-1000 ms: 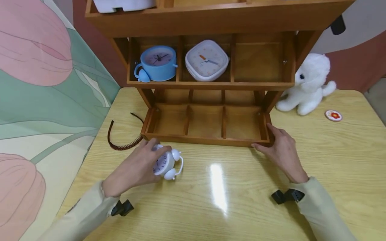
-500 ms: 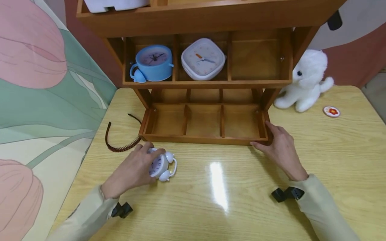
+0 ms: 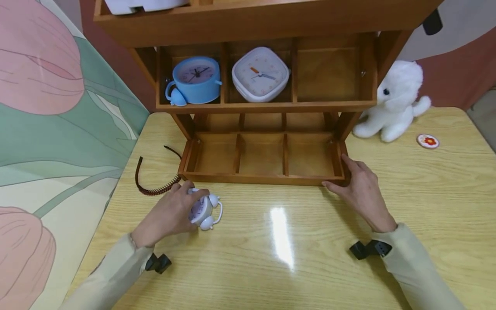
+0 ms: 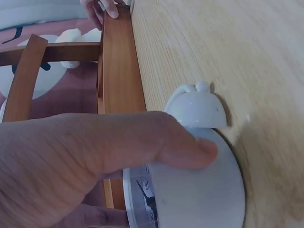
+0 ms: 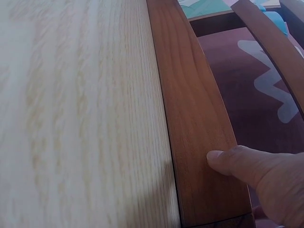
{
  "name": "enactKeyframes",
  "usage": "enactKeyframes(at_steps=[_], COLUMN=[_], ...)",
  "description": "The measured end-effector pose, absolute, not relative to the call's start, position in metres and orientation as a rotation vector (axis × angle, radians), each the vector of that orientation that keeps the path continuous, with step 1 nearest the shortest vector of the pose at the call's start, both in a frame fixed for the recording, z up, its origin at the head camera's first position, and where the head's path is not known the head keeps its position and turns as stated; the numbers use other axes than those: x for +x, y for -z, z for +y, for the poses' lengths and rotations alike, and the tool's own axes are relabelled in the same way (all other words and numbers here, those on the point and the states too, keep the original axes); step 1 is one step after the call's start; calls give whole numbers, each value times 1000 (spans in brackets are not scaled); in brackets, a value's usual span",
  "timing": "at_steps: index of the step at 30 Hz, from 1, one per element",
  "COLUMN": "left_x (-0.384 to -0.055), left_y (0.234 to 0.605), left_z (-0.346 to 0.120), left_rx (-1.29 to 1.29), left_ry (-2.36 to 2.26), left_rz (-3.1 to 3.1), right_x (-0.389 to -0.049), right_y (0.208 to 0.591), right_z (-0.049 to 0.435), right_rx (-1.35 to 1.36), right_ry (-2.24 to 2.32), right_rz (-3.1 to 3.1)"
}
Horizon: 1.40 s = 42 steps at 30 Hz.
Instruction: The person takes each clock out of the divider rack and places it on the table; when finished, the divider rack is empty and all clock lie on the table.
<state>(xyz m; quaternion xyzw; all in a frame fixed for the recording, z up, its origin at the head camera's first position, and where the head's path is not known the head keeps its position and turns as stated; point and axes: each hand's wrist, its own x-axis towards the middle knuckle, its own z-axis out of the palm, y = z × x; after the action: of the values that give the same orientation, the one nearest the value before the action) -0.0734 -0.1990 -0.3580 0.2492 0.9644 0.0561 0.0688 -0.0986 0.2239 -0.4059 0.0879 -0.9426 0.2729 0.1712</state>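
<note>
My left hand (image 3: 166, 213) grips a small white twin-bell alarm clock (image 3: 206, 212) near the shelf's front left corner. The clock's two bells and handle point right in the head view, and the hand covers part of its dial. In the left wrist view the thumb presses on the clock's white body (image 4: 199, 190), low over the table. At the wooden shelf's (image 3: 259, 178) bottom right corner, my right hand (image 3: 364, 196) holds on, thumb against the front board (image 5: 194, 118) and fingers along the side. Those fingers are mostly hidden in the right wrist view.
On the middle tier sit a blue alarm clock (image 3: 199, 88) and a white rounded-square clock (image 3: 260, 79). A brown toothed headband (image 3: 155, 190) lies left of the shelf. Right of it are a white plush dog (image 3: 399, 105) and a round flower badge (image 3: 428, 141).
My left hand has shifted a little to the left with the white alarm clock. The right hand has kept its place at the shelf corner, while the head view has moved slightly.
</note>
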Motion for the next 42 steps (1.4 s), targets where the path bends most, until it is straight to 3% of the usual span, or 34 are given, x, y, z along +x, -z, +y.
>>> enactKeyframes(at_steps=[16, 24, 35, 42], left_x=[-76, -74, -100, -152], left_y=[360, 343, 275, 207], left_z=[-200, -195, -180, -153], left_rx=[638, 591, 881, 698], left_ry=[-138, -154, -590, -671], left_rz=[2853, 2818, 3184, 3433], right_x=[-100, -99, -97, -97], right_y=[406, 406, 402, 404], right_z=[224, 223, 222, 222], right_rx=[284, 251, 196, 186], right_ry=[-769, -774, -830, -837], right_rz=[-2636, -2670, -2721, -2724])
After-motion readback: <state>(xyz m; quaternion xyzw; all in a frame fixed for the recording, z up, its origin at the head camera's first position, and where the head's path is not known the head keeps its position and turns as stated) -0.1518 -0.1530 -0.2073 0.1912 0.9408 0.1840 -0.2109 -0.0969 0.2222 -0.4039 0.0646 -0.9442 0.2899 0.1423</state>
